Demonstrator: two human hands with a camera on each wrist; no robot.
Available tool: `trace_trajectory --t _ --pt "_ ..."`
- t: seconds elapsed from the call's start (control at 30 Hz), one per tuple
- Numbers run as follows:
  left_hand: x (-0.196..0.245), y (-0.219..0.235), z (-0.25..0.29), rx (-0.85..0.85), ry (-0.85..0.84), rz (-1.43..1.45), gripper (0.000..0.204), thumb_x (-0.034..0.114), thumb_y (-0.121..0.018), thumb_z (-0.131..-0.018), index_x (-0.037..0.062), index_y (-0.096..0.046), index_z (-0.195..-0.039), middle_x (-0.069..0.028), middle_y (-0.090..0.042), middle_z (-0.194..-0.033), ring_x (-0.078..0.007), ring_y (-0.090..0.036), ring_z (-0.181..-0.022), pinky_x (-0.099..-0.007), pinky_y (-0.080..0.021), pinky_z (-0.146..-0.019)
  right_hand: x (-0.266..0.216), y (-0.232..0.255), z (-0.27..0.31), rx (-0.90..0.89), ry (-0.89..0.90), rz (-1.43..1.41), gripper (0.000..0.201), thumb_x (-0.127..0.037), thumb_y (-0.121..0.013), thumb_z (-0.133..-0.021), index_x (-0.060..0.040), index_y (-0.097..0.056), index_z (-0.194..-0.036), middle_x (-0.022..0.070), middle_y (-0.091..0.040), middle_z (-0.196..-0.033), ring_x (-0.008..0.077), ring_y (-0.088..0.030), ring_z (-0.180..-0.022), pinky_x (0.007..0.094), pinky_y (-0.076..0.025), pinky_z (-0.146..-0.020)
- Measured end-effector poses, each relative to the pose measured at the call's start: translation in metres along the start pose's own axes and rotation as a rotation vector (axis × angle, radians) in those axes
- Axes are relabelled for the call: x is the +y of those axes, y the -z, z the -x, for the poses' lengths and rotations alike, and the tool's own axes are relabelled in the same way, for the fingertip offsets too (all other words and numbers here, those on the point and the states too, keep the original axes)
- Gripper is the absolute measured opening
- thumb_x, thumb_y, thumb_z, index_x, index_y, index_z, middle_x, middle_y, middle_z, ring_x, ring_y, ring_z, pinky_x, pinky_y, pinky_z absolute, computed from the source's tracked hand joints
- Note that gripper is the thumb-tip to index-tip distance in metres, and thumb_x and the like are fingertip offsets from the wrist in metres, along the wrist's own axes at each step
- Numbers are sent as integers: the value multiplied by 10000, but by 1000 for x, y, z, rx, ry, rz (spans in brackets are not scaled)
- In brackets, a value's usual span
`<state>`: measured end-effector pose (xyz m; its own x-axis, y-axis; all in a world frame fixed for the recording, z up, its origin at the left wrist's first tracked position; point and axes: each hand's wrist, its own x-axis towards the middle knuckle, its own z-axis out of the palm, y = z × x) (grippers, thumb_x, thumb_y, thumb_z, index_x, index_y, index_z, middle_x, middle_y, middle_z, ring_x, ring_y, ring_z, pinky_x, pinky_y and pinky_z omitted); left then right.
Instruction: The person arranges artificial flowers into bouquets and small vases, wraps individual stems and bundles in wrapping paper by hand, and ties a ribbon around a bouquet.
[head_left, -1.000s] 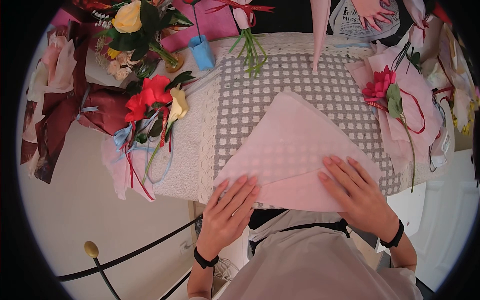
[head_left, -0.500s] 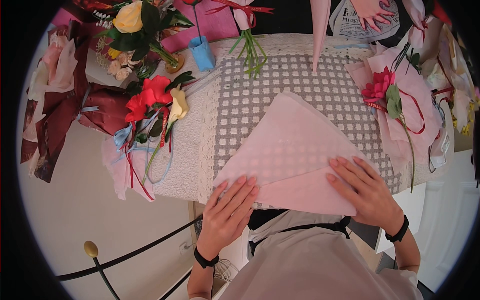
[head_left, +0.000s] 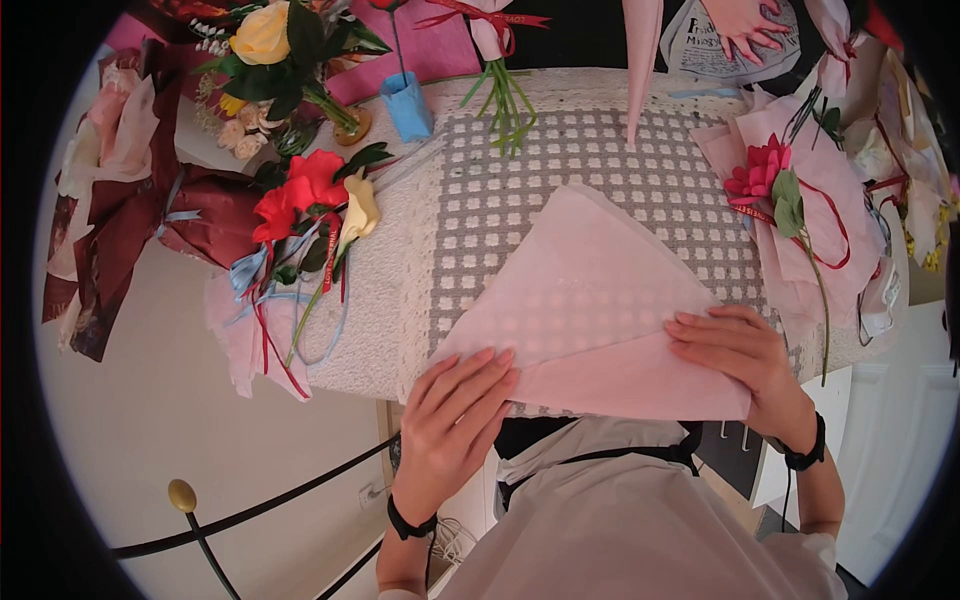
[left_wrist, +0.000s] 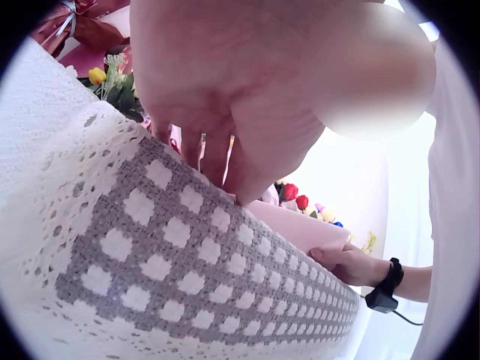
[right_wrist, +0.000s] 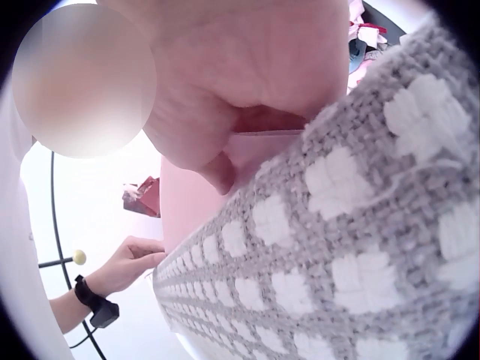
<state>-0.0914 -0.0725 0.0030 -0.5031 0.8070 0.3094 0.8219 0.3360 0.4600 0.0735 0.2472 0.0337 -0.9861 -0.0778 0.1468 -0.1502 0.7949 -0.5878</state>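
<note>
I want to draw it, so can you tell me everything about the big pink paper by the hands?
The pink paper looks thin and tissue-like, with the checked cloth showing through. It lies folded, one blunt tip at the far side, and a deeper-pink flap along the near edge. The left hand rests on its left corner; the right hand pinches its right side.
</note>
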Motion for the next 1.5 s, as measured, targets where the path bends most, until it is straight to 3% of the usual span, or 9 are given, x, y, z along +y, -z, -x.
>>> trace_trajectory --t 0.17,0.23,0.37,0.47,0.63,0.83,1.27,1.33,1.5 --pt "-2 -3 -6 91 18 43 370 -66 -807 -754 45 -804 -1107 -83 -757 -1219 -269 -682 -1142 -406 -525 -966 2 2 -5 54 -84 -175 327 -84 -735 -835 -52 -779 -1158 101 -768 -1260 294 -700 -1251 437 -456 -1090" --pt "-3 -7 -4 209 102 83 339 -83 -828 -721 64 -828 -1027 -62 -748 -1049 -239 -652 -970 -361 -501 -831 7 2 -3 75 -145 -280 316 11 -692 -812 -44 -796 -1104 118 -788 -1194 288 -709 -1238 432 -473 -1050" --pt "-1 -3 -6 251 176 71 279 -71 -844 -707 73 -836 -946 -35 -691 -913 -210 -577 -849 -344 -440 -761 12 7 -3 41 -192 -383 382 89 -643 -765 -29 -796 -1094 133 -791 -1174 293 -727 -1191 418 -487 -1004" --pt "-7 0 -7 223 194 73 248 -50 -863 -690 67 -835 -907 -18 -665 -859 -201 -550 -820 -334 -413 -756 13 3 -4 105 -181 -375 405 130 -606 -749 -6 -786 -1085 129 -802 -1082 293 -751 -999 377 -505 -902" --pt "-21 2 -7 217 251 195 228 44 -904 -701 115 -841 -909 12 -691 -832 -188 -582 -814 -326 -401 -788 9 0 2 174 -486 -474 149 41 -667 -926 25 -762 -1039 64 -733 -846 150 -613 -706 290 -461 -678" --pt "-22 5 -11 188 307 227 178 73 -909 -714 76 -799 -855 -6 -697 -842 -205 -602 -824 -334 -413 -808 -1 2 -5 213 -585 -500 142 -76 -754 -968 46 -750 -1041 19 -708 -789 60 -573 -699 261 -452 -654" --pt "-18 6 -11 185 319 255 177 57 -896 -728 65 -792 -870 -22 -678 -843 -217 -593 -829 -344 -406 -830 1 8 -3 104 -511 -483 159 -45 -772 -927 45 -754 -1057 67 -757 -889 92 -645 -781 268 -501 -716" --pt "-16 7 -13 170 332 231 184 13 -886 -707 43 -795 -863 -38 -671 -847 -216 -590 -858 -337 -424 -829 -1 5 -6 161 -396 -570 159 -52 -770 -926 49 -751 -1048 77 -750 -893 104 -642 -774 265 -491 -698" --pt "-18 5 -11 167 303 234 185 22 -889 -706 38 -786 -859 -39 -668 -842 -217 -583 -852 -351 -410 -844 -8 10 -6 158 -552 -430 173 -102 -756 -968 55 -747 -1040 47 -724 -804 68 -580 -716 257 -450 -637"
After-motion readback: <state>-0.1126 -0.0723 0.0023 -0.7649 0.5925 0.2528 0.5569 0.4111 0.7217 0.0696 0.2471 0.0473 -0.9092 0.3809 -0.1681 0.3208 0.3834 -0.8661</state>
